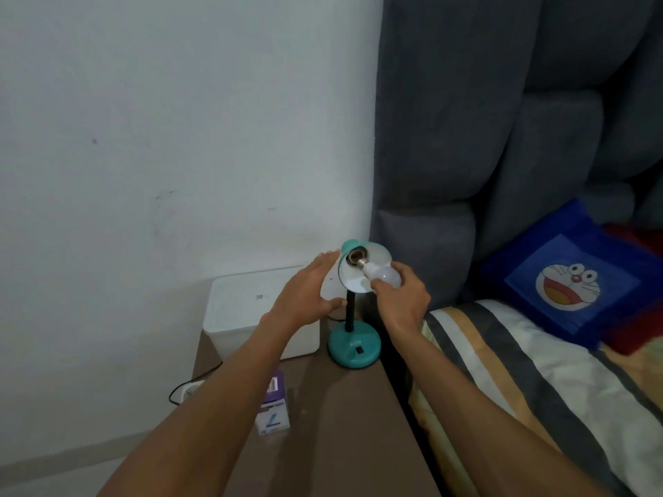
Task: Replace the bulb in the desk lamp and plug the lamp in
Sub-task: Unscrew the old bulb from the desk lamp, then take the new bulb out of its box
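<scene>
A teal desk lamp stands on the brown bedside table, its round base (pixel 353 346) near the table's right edge and its shade (pixel 362 260) tilted up toward me. My right hand (pixel 401 295) grips a white bulb (pixel 384 276), whose metal screw end sits at the mouth of the socket inside the shade. My left hand (pixel 308 292) lies with straight fingers against the left outer side of the shade. A black cord (pixel 186 385) runs from the table's left edge to a white plug below it.
A white box-shaped device (pixel 251 317) stands behind my left hand against the wall. A small purple and white bulb carton (pixel 274 410) lies on the table (pixel 341 425). A bed with a striped sheet (pixel 520 382) and a blue cartoon pillow (pixel 570 281) is on the right.
</scene>
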Motion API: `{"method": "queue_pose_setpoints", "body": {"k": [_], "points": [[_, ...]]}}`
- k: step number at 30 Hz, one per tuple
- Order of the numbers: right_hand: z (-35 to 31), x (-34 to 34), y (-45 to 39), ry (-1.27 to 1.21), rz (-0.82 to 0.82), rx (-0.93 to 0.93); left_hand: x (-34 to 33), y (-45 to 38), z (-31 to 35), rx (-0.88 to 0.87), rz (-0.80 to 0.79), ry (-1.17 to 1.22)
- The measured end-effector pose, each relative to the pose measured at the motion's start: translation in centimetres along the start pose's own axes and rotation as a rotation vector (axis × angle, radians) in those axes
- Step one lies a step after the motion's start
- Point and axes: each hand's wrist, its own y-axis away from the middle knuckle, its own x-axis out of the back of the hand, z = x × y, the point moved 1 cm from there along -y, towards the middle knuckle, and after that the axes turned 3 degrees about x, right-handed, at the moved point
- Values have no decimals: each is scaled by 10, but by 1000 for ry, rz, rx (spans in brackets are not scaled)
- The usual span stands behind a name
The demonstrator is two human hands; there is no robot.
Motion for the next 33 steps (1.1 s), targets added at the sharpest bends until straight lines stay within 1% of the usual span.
{"method": "queue_pose_setpoints", "body": {"k": [3,8,11,13,17,21,27,30,33], "points": [[-3,4,20,26,-21,43,9,36,-12,102,28,-38],[3,-6,56,83,-122,98,12,107,-39,251,67,5],[18,-20,75,106,-187,70,3,144,-59,355,65,81],[32,-32,85,168,-229,45,-6,162,-75,417,53,135],[67,-53,99,257,-291,-34,-27,182,-98,537,20,216],[96,-69,108,315,-319,-88,-51,191,-121,530,29,319],[116,-82,106,441,-338,-123,-63,194,-122,494,69,393],[125,-91,103,442,-339,-144,-66,194,-126,496,82,425],[132,-100,101,454,-341,-119,-70,195,-129,495,95,433]]}}
